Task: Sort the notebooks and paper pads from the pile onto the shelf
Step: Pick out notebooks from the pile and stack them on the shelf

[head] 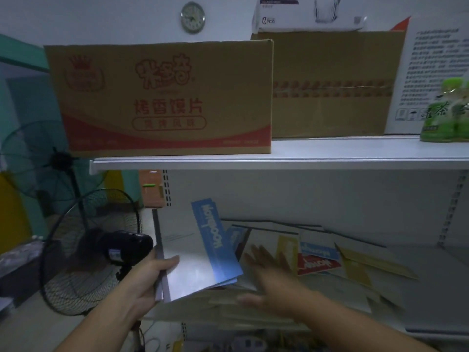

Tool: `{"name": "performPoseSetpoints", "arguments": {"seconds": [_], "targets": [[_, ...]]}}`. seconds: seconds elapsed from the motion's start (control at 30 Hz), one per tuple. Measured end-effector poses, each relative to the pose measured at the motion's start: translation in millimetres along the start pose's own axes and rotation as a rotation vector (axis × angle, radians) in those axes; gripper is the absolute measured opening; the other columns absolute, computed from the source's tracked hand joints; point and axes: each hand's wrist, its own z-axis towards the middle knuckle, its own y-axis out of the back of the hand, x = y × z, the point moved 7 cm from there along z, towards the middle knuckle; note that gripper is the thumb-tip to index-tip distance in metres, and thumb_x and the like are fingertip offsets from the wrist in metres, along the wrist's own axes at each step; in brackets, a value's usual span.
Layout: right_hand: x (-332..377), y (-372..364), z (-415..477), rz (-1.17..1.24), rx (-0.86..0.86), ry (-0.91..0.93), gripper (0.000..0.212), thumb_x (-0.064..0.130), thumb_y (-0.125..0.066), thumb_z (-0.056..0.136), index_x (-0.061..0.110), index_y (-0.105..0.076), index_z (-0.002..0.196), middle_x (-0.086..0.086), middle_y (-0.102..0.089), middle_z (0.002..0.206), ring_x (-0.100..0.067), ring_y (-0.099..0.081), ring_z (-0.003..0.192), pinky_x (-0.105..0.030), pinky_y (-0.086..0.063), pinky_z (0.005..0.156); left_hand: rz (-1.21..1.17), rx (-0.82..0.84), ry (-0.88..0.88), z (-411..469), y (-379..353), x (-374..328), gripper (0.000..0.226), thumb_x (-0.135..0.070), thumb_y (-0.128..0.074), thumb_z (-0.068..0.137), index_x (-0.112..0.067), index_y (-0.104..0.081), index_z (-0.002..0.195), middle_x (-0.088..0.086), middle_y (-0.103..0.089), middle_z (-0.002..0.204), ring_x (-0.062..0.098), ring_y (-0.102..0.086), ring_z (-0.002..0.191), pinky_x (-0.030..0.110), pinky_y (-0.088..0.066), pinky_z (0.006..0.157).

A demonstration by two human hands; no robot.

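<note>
Lower left of centre, the left hand [149, 278] grips the spine edge of a thin stack of white notebooks with a blue printed band [195, 257], thumb on the cover. The blurred right hand [269, 270], fingers straight and empty, hovers over the loose pile of yellow, red and blue paper pads [319, 260] on the white lower shelf [431, 288].

"米多奇 烤香馍片": carton [162, 97]; "6 PCS": wht box [304, 20]; "Notebook": blue-band notebook [200, 260]
</note>
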Motion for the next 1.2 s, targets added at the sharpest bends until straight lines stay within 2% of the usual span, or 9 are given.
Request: {"name": "performPoseSetpoints", "arguments": {"seconds": [0.23, 0.37, 0.53, 0.67, 0.8, 0.93, 1.03, 1.1, 1.2], "targets": [[-22.3, -1.6, -13.9, 0.002, -0.099, 0.044, 0.054, 0.034, -0.031, 0.100, 0.019, -0.021, 0.150, -0.002, -0.016, 0.158, -0.018, -0.014, 0.146, -0.031, -0.012, 0.117, 0.131, -0.060, -0.011, 11.3, -9.8, -0.7, 0.020, -0.008, -0.051, 0.093, -0.011, -0.056, 0.113, 0.020, -0.064, 0.097, 0.038, -0.060, 0.084, 0.041, -0.050, 0.068], [-48.0, 31.9, -40.6, 0.142, -0.357, -0.068, 0.055, 0.038, -0.022, 0.093, 0.027, -0.031, 0.146, 0.003, -0.039, 0.149, -0.018, -0.044, 0.132, -0.023, -0.034, 0.103, 0.152, -0.093, -0.007, 6.9, -24.8, -1.7, 0.013, -0.008, -0.051, 0.093, -0.008, -0.056, 0.105, 0.021, -0.061, 0.089, 0.037, -0.058, 0.077, 0.039, -0.048, 0.061], [-69.0, 88.6, -83.7, 0.097, -0.723, 0.059, 0.059, 0.004, -0.058, 0.063, 0.017, -0.061, 0.120, -0.002, -0.068, 0.117, -0.019, -0.069, 0.098, -0.022, -0.051, 0.074, 0.229, -0.060, -0.026, 6.1, -74.8, 11.4, 0.019, -0.005, -0.049, 0.093, -0.003, -0.054, 0.111, 0.022, -0.063, 0.090, 0.037, -0.060, 0.076, 0.038, -0.052, 0.055], [-72.3, 76.8, -108.9, -0.054, -0.613, 0.267, 0.051, 0.008, -0.050, 0.068, 0.020, -0.054, 0.117, -0.001, -0.067, 0.120, -0.025, -0.067, 0.103, -0.027, -0.057, 0.075, 0.245, 0.031, 0.009, -7.8, -162.4, 56.6, 0.040, -0.038, -0.051, 0.095, -0.009, -0.056, 0.121, 0.015, -0.068, 0.108, 0.035, -0.065, 0.099, 0.049, -0.050, 0.092], [-128.8, 57.6, -155.8, -0.214, -0.288, 0.218, 0.049, 0.051, -0.030, 0.096, 0.022, -0.040, 0.135, -0.003, -0.049, 0.142, -0.027, -0.047, 0.130, -0.046, -0.043, 0.102, 0.214, 0.167, 0.052, -31.2, -262.5, 104.0, 0.026, -0.022, -0.059, 0.091, -0.005, -0.061, 0.110, 0.023, -0.072, 0.092, 0.037, -0.069, 0.082, 0.046, -0.056, 0.078], [-215.4, 64.1, -237.4, 0.174, -0.266, -0.122, 0.100, 0.077, -0.024, 0.069, 0.024, -0.002, 0.151, 0.002, 0.004, 0.159, -0.005, 0.015, 0.138, -0.023, 0.006, 0.112, 0.241, 0.287, 0.048, -57.4, -363.2, 148.4, 0.019, 0.000, -0.051, 0.092, -0.011, -0.056, 0.106, 0.024, -0.070, 0.094, 0.039, -0.068, 0.082, 0.040, -0.055, 0.063], [-310.4, 55.0, -305.7, 0.639, -0.530, -0.548, 0.080, 0.046, -0.051, 0.091, 0.014, -0.009, 0.152, -0.002, -0.022, 0.156, -0.015, -0.024, 0.142, -0.024, -0.023, 0.113, 0.188, 0.375, 0.093, -79.6, -438.8, 190.5, 0.019, -0.001, -0.050, 0.094, -0.012, -0.053, 0.109, 0.022, -0.065, 0.103, 0.038, -0.065, 0.089, 0.040, -0.053, 0.066], [-353.5, 34.9, -346.2, 1.043, -0.554, -0.692, 0.048, 0.018, -0.053, 0.094, 0.009, -0.037, 0.139, 0.001, -0.061, 0.120, -0.011, -0.061, 0.104, -0.018, -0.050, 0.081, 0.175, 0.430, 0.120, -97.9, -490.0, 223.1, 0.024, -0.004, -0.048, 0.096, -0.015, -0.049, 0.117, 0.019, -0.065, 0.105, 0.037, -0.065, 0.090, 0.040, -0.053, 0.068], [-404.0, 18.6, -407.4, 1.304, -0.639, -0.772, 0.033, -0.005, -0.050, 0.092, 0.014, -0.053, 0.119, 0.004, -0.069, 0.093, -0.011, -0.067, 0.079, -0.021, -0.051, 0.063, 0.134, 0.492, 0.188, -125.6, -558.6, 272.1, 0.023, -0.011, -0.045, 0.099, -0.022, -0.040, 0.118, 0.008, -0.063, 0.097, 0.032, -0.064, 0.085, 0.039, -0.052, 0.067]]}}
